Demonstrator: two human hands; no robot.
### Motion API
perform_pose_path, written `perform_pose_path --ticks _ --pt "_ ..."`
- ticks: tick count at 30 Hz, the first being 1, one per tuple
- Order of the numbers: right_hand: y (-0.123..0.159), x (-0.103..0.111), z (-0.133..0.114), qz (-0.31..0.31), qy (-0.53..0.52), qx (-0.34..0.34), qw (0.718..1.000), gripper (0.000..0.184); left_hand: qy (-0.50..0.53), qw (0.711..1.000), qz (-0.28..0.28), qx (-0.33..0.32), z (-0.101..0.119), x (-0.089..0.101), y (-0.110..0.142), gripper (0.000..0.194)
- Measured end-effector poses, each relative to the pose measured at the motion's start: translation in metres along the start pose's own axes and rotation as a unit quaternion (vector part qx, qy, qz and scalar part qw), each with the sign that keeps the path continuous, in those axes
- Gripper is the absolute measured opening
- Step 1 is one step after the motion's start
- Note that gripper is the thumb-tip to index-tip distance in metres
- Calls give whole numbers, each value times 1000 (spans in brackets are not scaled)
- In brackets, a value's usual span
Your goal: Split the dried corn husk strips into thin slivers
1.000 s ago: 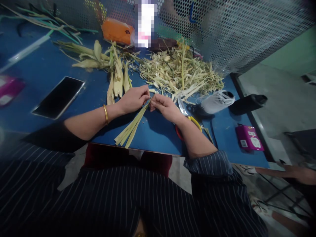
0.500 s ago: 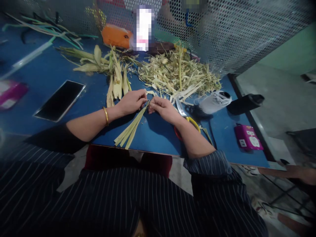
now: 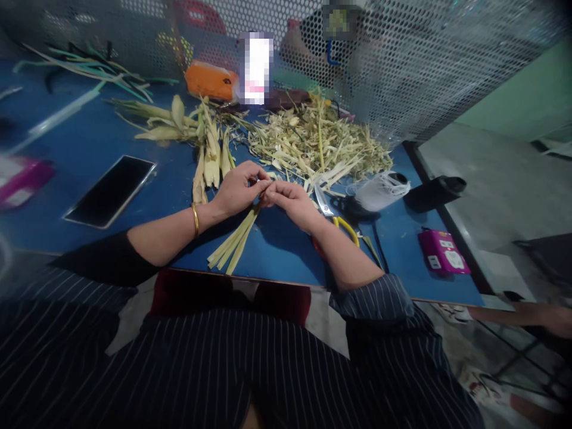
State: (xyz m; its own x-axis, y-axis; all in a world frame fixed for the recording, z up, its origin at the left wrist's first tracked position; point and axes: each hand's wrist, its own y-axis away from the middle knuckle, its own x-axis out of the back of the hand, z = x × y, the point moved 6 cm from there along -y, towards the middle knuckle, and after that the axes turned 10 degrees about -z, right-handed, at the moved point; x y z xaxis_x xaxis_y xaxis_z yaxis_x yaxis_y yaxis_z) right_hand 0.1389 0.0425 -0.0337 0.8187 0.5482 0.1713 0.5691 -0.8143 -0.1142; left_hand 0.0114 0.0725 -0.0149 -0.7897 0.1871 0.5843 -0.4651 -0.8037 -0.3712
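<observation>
My left hand [image 3: 241, 189] and my right hand [image 3: 288, 201] meet over the blue table, fingertips pinched together. Between them they grip the upper end of a bundle of corn husk strips [image 3: 236, 241]. The strips fan out down toward the table's front edge. My fingers hide the pinched end, so I cannot tell how it is tied or folded. Just right of my right hand lie scissors [image 3: 325, 202] with yellow handles, partly under my forearm. Beyond my left hand rest whole corn husks [image 3: 213, 149].
A heap of husk scraps [image 3: 313, 137] lies at the back by the mesh partition [image 3: 402, 77]. On the right are a white thread spool [image 3: 379, 190], a black cylinder [image 3: 433, 193] and a purple packet [image 3: 443, 251]. A phone [image 3: 111, 190] lies left; an orange pack [image 3: 210, 80] stands behind.
My hands have drawn closer together, and the fingertips now overlap at the bundle's upper end. The whole scene has shifted slightly down as the head view tilted up.
</observation>
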Motion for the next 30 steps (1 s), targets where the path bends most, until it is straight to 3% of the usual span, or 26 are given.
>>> perform_pose_path --ticks 4,7,9,12,14,15,21,25,30 --pt "-1 3 0 16 -59 29 998 21 50 998 22 24 -4 -1 1 11" --pt "0 10 -1 50 -100 64 992 19 159 982 21 102 -12 -3 4 19" --pt "1 15 -3 73 -119 85 987 17 254 951 -40 172 -14 -11 8 29" --pt "3 20 -7 94 -132 109 981 17 392 862 -198 254 -7 -29 19 38" --pt "4 23 -9 106 -126 114 980 17 451 816 -233 277 -1 -31 23 32" --pt "5 25 -10 112 -119 116 980 16 468 808 -224 279 -1 -29 22 26" --pt "8 27 -19 128 -17 127 983 18 473 823 -165 269 -6 -12 14 13" --pt "8 11 -28 73 128 144 979 22 446 840 -154 269 -5 -6 15 18" --pt "9 -17 -34 -5 300 173 938 16 427 848 -134 285 -7 -7 19 26"
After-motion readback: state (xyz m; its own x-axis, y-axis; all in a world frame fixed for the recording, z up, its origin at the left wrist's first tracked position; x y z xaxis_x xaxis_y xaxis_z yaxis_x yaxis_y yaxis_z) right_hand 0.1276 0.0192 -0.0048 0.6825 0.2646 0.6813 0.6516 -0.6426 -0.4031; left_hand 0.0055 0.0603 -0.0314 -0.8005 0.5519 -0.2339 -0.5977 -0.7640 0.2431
